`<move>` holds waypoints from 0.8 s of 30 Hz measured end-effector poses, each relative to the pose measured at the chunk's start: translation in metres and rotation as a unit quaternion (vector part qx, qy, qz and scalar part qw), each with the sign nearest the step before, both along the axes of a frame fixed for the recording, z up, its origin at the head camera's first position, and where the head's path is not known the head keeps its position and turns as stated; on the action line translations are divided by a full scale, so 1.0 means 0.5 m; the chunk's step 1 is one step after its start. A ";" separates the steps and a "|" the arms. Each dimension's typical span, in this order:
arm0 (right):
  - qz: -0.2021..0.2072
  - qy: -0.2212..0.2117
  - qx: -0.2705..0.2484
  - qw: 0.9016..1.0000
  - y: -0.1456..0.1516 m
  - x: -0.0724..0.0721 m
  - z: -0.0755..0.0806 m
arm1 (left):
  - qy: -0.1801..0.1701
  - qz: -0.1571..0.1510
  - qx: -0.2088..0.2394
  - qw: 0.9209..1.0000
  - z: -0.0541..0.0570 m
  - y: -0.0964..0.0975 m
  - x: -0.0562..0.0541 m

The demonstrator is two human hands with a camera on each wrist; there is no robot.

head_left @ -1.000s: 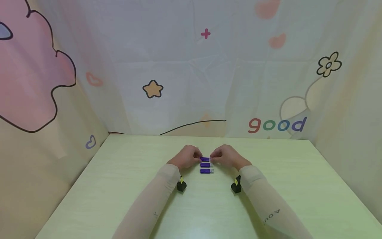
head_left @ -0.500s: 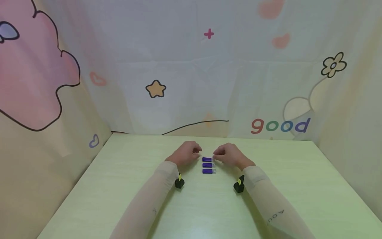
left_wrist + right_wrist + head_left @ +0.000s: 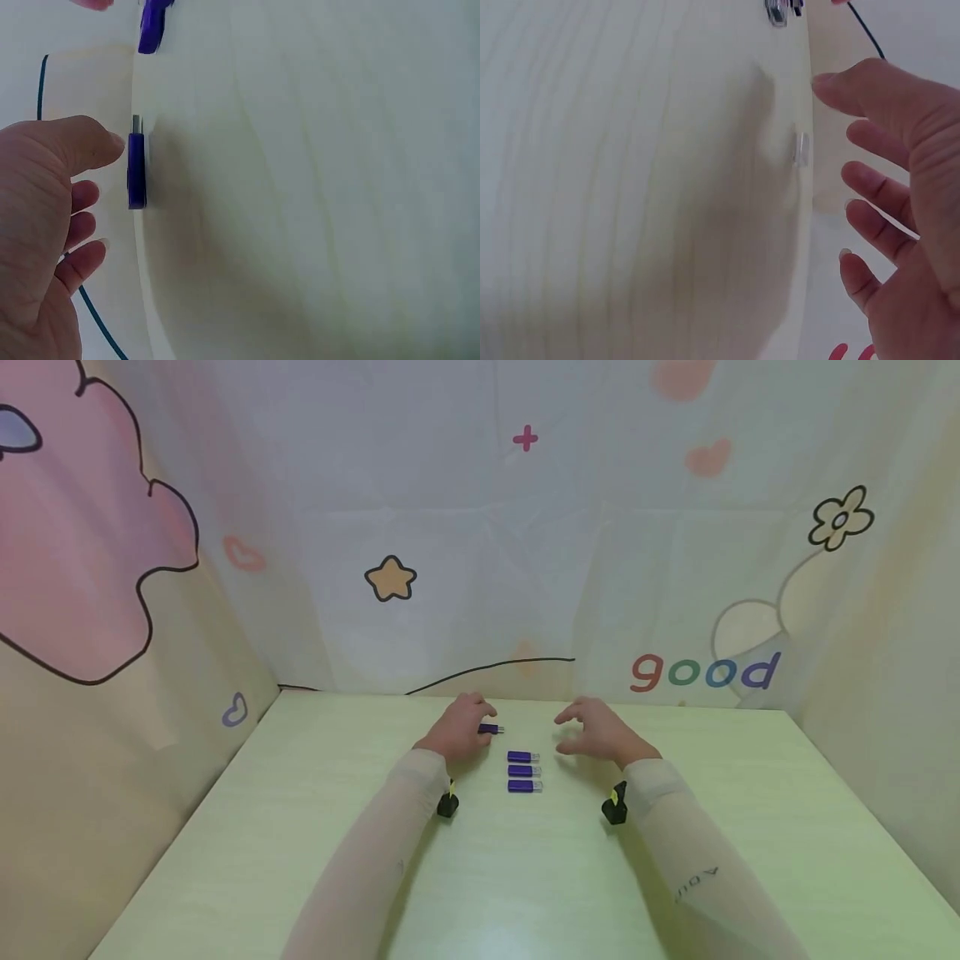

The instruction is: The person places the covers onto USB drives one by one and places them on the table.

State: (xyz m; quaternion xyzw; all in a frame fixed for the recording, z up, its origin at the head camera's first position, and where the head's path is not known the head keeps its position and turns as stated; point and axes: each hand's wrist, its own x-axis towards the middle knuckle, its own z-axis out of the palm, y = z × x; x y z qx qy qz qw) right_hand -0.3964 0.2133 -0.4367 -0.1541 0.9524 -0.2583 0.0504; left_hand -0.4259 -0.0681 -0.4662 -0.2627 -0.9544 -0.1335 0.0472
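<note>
Three purple USB sticks lie in a column on the table: the far stick (image 3: 519, 757), the middle stick (image 3: 520, 771) and the near stick (image 3: 521, 786), each with a pale, clear-looking end pointing right. Behind them lies another purple USB stick (image 3: 136, 171), its metal plug bare. My left hand (image 3: 459, 727) is around this one, thumb and fingers parted on either side. Over to the right, my right hand (image 3: 602, 732) has its fingers spread and nothing in them. A small clear cap (image 3: 801, 149) lies on the table near its fingers in the right wrist view.
The pale wooden table (image 3: 300, 835) ends at a printed curtain (image 3: 450, 527) just behind both hands. Black wrist cameras sit at the cuffs, the left camera (image 3: 447, 804) and the right camera (image 3: 615, 808).
My right hand has left the end of the far stick, moved right and spread its fingers. My left hand has moved forward, away from the column, and the bare-plug USB stick now shows beside it.
</note>
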 end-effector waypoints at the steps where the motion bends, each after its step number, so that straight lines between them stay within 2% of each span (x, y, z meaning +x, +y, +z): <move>1: -0.002 0.000 0.011 1.000 0.003 -0.003 -0.001 | 0.001 0.004 -0.008 1.000 0.001 0.001 -0.001; 6: -0.017 -0.012 0.049 0.999 0.014 -0.019 -0.006 | -0.005 0.022 -0.039 0.999 0.002 0.006 -0.005; 13: -0.015 -0.026 0.039 0.999 0.011 -0.028 -0.007 | -0.010 0.029 -0.051 0.998 -0.001 0.014 -0.010; 19: -0.014 -0.031 0.041 0.999 0.001 -0.031 -0.007 | -0.013 0.021 -0.060 0.998 0.006 0.014 -0.008; 24: -0.022 -0.038 0.040 0.998 0.001 -0.031 -0.009 | -0.005 0.003 -0.060 0.998 0.006 0.016 -0.010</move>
